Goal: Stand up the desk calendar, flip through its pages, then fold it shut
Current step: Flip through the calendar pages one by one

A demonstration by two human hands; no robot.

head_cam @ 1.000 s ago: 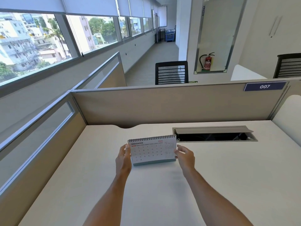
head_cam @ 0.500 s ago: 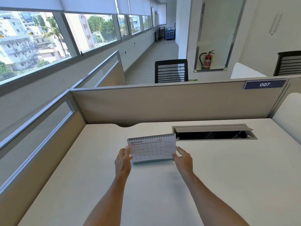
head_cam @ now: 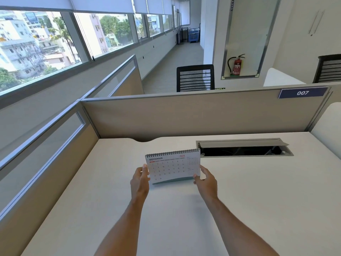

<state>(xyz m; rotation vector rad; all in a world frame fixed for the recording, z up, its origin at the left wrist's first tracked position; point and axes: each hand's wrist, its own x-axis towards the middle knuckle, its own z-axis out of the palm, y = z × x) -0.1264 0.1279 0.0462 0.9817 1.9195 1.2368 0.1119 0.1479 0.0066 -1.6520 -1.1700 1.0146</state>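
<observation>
Far left: a row of windows (head_cam: 42,43) with roller blinds partly lowered, city buildings and trees visible outside. Below them, a beige side partition (head_cam: 46,154) with a metal rail and a glazed strip borders the left edge of the tabletop (head_cam: 258,200).

Left hand (head_cam: 139,182): raised at the left edge of the desk calendar (head_cam: 173,168). Thumb lies on the front of the page near its lower left corner; the remaining fingers (head_cam: 135,174) pass behind the edge, so the hand grips the calendar at that side.

Desk calendar: stands upright on the tabletop, centre of the working area, between the two hands, spiral binding uppermost. Displayed page reads NOVEMBER, with the year in red and a date grid below. A grey-green base strip shows beneath the page.

Right hand (head_cam: 206,182): at the calendar's lower right corner. Thumb and forefinger meet that corner; whether they pinch it or merely touch it cannot be told. The other fingers are loosely extended.

Right of the calendar: a recessed cable tray (head_cam: 245,149) in the tabletop, lid tilted open, dark interior.

Rear: a beige partition (head_cam: 184,115) carries a blue plate (head_cam: 302,92) marked 007 at its upper right. Beyond it, a black mesh chair (head_cam: 195,77), a red fire extinguisher (head_cam: 237,66) in a wall recess, and a second chair (head_cam: 329,70) at far right.
</observation>
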